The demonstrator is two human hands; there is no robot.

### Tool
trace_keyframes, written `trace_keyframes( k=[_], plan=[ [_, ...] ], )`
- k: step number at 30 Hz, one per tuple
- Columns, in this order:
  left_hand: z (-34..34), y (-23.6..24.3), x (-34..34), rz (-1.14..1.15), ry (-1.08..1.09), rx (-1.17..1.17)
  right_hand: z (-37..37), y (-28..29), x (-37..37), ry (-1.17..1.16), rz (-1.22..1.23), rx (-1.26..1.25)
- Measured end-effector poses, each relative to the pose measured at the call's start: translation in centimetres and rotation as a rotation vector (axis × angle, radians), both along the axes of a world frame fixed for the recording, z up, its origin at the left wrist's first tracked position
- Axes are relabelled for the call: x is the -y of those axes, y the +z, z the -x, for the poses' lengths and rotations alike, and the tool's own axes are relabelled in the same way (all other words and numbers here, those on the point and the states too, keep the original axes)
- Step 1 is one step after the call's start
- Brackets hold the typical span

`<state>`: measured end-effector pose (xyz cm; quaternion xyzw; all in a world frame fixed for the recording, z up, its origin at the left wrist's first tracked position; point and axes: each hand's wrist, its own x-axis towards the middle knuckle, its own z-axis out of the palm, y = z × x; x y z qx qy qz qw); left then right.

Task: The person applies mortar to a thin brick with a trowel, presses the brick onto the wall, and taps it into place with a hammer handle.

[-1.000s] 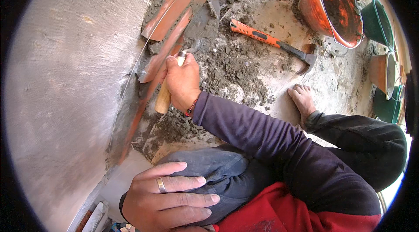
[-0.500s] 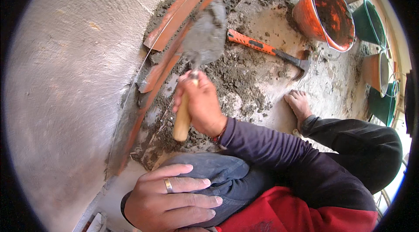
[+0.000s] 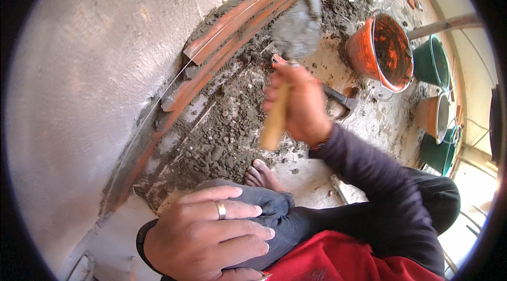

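My right hand (image 3: pixel 303 102) is closed around the pale wooden handle of a trowel (image 3: pixel 299 27), whose blade carries or is coated with wet grey mortar. The trowel hangs over the rubble, to the right of a low course of red bricks (image 3: pixel 232 23) along the wall. Below my right hand lies a hammer (image 3: pixel 343 100) with an orange and black grip, partly hidden by the hand. My left hand (image 3: pixel 211 231), with a ring on one finger, rests with fingers spread on my dark-trousered knee (image 3: pixel 282 217).
A string line (image 3: pixel 177 76) runs along the bricks beside the plastered wall (image 3: pixel 90 85). Mortar crumbs (image 3: pixel 227 138) cover the floor. An orange bucket (image 3: pixel 364 48) stands at the right, with green buckets (image 3: pixel 430 62) and a tan bucket (image 3: pixel 430 114) beyond it. My bare foot (image 3: pixel 264 174) is near my knee.
My right hand and the trowel have moved right, away from the bricks and over the hammer. The view has shifted, and my left hand still lies on the knee.
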<state>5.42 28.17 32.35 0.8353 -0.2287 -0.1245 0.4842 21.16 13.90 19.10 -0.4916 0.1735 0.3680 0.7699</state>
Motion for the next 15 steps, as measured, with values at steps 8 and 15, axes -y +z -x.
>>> trace_keyframes(
  k=[8, 15],
  plan=[
    [-0.8, -0.6, 0.1, 0.034, 0.006, 0.023, -12.9, 10.4, 19.3, 0.553, 1.003, 0.672],
    [-1.6, -0.4, 0.1, 0.042, -0.044, -0.011, -16.9, 5.7, 37.1, 0.386, 1.508, 1.335]
  ],
)
